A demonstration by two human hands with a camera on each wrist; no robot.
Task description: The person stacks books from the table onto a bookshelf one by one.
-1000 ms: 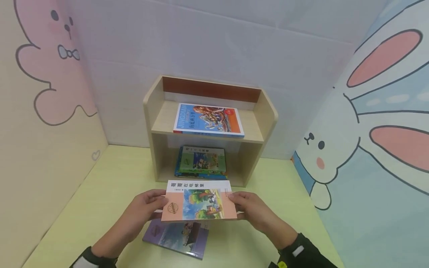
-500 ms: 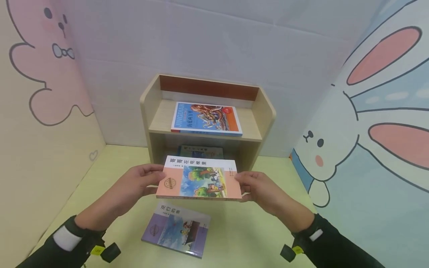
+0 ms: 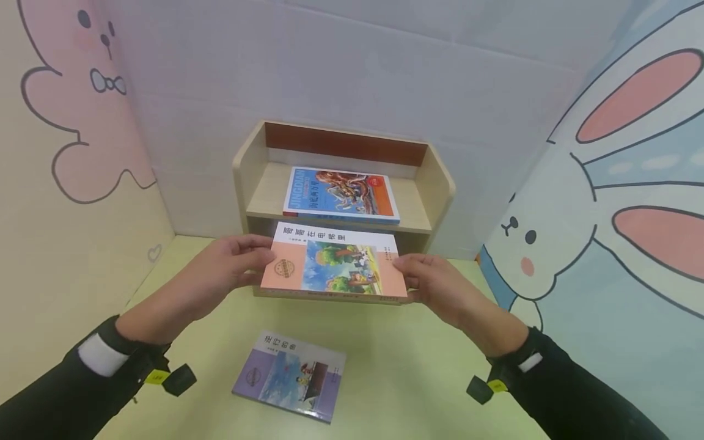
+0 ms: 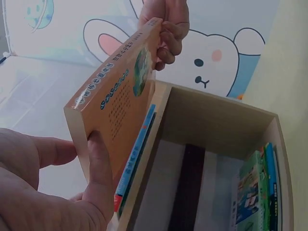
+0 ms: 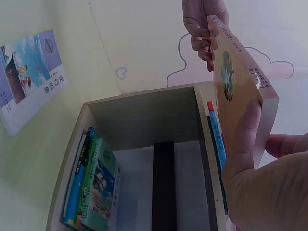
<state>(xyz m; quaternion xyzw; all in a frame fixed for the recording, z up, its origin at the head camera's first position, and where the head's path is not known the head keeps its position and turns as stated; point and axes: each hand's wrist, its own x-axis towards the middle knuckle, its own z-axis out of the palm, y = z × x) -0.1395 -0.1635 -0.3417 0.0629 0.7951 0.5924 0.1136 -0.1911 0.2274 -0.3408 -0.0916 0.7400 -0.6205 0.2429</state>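
Note:
A peach-coloured book point(image 3: 332, 261) with a white title strip lies face up between my two hands, held in the air in front of the small wooden shelf point(image 3: 249, 174). My left hand point(image 3: 233, 266) pinches its left edge, thumb on the cover and fingers beneath. At the opposite edge, my right hand point(image 3: 440, 284) grips it the same way. On the upper board rests a blue-and-orange book point(image 3: 341, 194). The wrist views show the held book's orange back cover point(image 4: 122, 103) around the height of that upper board. A green book point(image 5: 102, 185) tops a stack in the lower compartment.
A purple book point(image 3: 291, 376) lies askew on the pale yellow-green table point(image 3: 418, 379), nearer the person than the shelf. Behind the shelf stands a plain wall point(image 3: 352, 73). Walls with cartoon drawings flank the table left and right.
Both hands have raised the peach book and carried it forward, away from the purple book. It now covers the lower compartment in the head view. The purple book, formerly partly covered, shows fully.

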